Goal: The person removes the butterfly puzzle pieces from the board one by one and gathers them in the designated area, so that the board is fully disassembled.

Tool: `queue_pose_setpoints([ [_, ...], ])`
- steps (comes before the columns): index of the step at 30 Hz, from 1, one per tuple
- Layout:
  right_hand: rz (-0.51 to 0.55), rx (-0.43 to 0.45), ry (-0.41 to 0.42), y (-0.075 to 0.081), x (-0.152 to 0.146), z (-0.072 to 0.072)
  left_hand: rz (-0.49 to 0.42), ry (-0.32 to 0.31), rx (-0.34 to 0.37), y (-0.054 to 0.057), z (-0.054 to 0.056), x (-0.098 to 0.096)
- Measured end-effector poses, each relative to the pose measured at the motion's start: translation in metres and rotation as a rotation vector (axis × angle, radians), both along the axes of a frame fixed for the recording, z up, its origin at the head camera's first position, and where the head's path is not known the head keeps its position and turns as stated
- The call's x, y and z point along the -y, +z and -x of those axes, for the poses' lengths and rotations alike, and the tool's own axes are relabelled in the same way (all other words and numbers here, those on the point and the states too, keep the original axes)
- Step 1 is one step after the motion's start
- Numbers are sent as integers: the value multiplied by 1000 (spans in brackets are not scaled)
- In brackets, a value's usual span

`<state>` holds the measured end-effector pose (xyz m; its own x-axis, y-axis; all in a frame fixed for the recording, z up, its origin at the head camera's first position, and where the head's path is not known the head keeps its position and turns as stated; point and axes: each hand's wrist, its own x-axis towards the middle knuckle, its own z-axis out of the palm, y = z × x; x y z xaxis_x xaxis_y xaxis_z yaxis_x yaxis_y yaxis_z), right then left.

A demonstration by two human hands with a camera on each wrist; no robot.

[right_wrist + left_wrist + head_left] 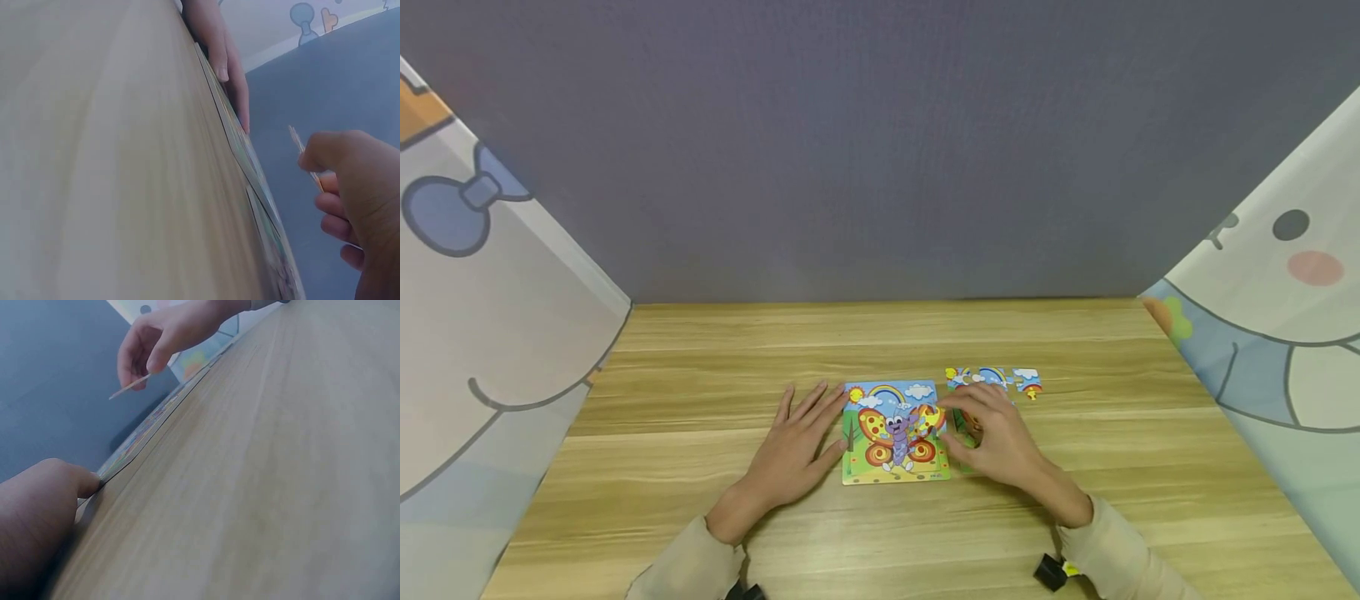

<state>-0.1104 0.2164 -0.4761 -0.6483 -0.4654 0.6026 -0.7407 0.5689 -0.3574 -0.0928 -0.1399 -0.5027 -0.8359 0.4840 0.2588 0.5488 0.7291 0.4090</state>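
Note:
A square butterfly picture puzzle board (868,475) lies flat on the table in the head view. My left hand (793,454) rests open on the tabletop, its fingertips and thumb touching the board's left edge. Above the board's right part, my right hand (996,433) pinches a thin puzzle piece (129,387) between thumb and fingers. Both wrist views show that piece (294,135) raised clear of the board. Part of its picture blends with the board in the head view.
Right of the board lie more puzzle pieces (994,376), partly hidden under my right hand. A cloud piece (1027,379) sits apart at their right end. A grey wall (880,167) rises behind the wooden table (700,350), with cartoon-printed panels at both sides.

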Motion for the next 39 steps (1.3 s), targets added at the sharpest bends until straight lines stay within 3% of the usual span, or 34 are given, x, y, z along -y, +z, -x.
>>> queue_pose_setpoints([
  [12, -37, 107, 90, 8, -25, -2, 8, 4, 2, -1, 0, 0],
  [27, -76, 95, 81, 12, -67, -7, 0, -1, 7, 2, -1, -1],
  [34, -90, 45, 94, 16, -80, -6, -4, 3, -1, 2, -1, -1],
  [39, -114, 61, 41, 14, -92, -8, -20, -3, -24, 1, -1, -1],
])
